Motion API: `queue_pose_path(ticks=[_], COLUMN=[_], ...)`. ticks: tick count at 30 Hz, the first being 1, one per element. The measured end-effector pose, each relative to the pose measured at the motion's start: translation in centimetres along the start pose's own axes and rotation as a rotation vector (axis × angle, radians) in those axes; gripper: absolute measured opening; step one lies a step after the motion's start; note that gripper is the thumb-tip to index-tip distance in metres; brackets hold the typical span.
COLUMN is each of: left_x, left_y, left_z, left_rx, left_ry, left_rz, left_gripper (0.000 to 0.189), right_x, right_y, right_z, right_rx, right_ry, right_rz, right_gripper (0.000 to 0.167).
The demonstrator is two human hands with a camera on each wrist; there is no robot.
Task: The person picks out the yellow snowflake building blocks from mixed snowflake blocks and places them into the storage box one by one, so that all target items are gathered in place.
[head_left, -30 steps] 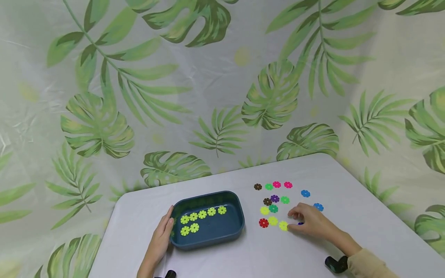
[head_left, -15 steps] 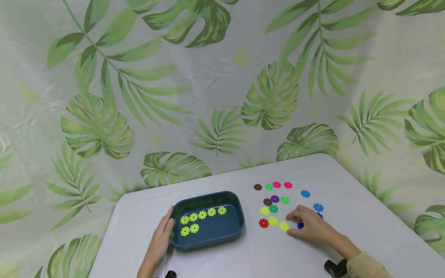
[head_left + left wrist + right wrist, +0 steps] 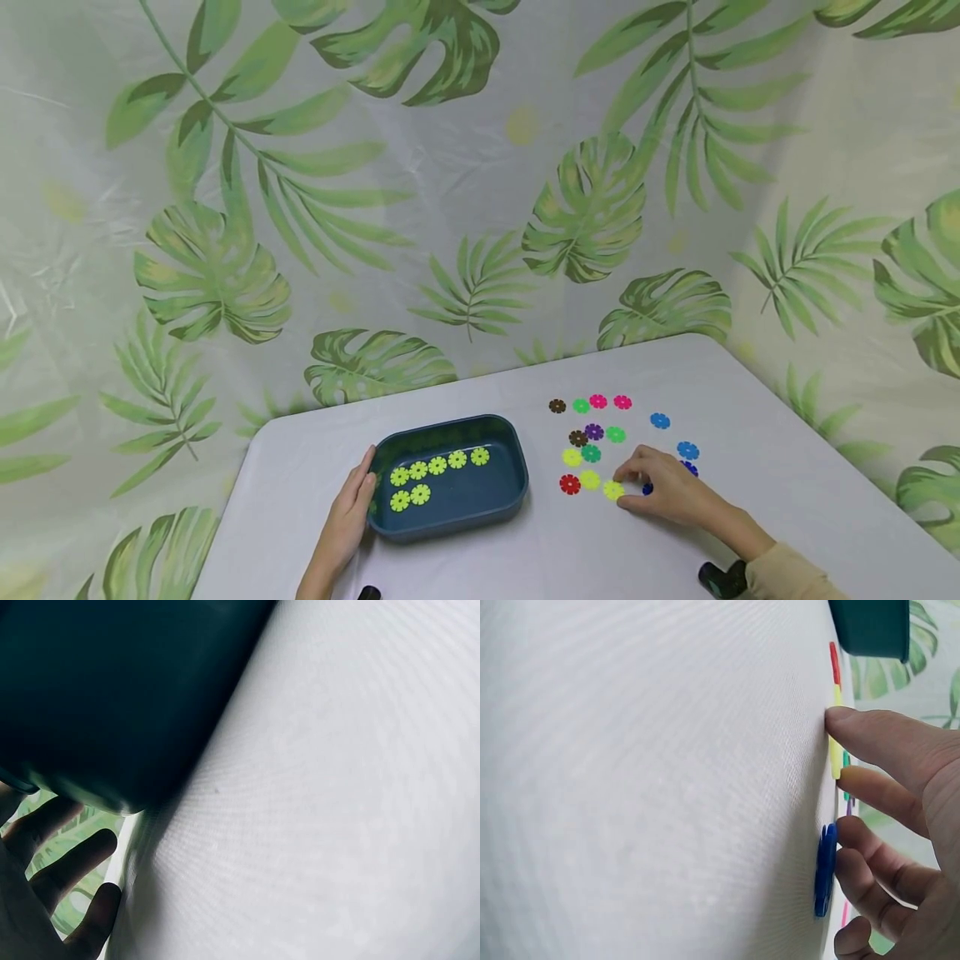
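A dark teal tray (image 3: 450,521) with several yellow notched plastic discs (image 3: 438,466) lying in it stands at the table's left. My left hand (image 3: 341,517) rests against its left end, thumb at the rim; in the left wrist view the lower fingers (image 3: 79,859) extend apart from the wall. At the right, my right hand (image 3: 671,487) has thumb and index fingertip at opposite edges of a yellow notched disc (image 3: 612,490) lying on the table. Its other fingers bend over blue discs (image 3: 825,870), partly hidden by the hand in the head view.
Left of the right hand lie a red disc (image 3: 570,484) and another yellow disc (image 3: 590,479). Brown, green, purple, pink and light blue discs (image 3: 687,451) are scattered beyond. A black object (image 3: 722,578) is by the right sleeve. A leaf-print curtain (image 3: 480,208) borders the white table (image 3: 555,550).
My right index fingertip has come in to the yellow disc's edge, and the hand has shifted slightly, uncovering more of the blue discs. The left hand and tray stay put.
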State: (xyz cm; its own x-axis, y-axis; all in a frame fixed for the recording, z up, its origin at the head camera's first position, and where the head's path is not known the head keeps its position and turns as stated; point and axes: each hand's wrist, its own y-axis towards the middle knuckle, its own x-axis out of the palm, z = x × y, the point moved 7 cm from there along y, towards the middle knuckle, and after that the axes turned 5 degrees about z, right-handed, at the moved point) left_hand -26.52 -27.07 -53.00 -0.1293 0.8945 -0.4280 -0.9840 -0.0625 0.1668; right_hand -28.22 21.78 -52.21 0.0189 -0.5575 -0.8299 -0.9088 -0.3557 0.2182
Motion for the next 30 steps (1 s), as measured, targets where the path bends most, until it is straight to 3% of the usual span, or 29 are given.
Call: queue_pose_path(ticks=[9, 30], left_x=[-0.01, -0.07], left_y=[0.06, 0.10], left_z=[-0.03, -0.09], left_rx=[-0.007, 0.010], left_ry=[0.017, 0.023], left_rz=[0.009, 0.010], left_gripper=[0.054, 0.054], right_x=[0.11, 0.06], right_y=[0.35, 0.65], right_z=[-0.26, -0.74], right_rx=[-0.014, 0.010], right_ry=[0.013, -0.095], right_rz=[0.006, 0.011], right_gripper=[0.024, 0.024])
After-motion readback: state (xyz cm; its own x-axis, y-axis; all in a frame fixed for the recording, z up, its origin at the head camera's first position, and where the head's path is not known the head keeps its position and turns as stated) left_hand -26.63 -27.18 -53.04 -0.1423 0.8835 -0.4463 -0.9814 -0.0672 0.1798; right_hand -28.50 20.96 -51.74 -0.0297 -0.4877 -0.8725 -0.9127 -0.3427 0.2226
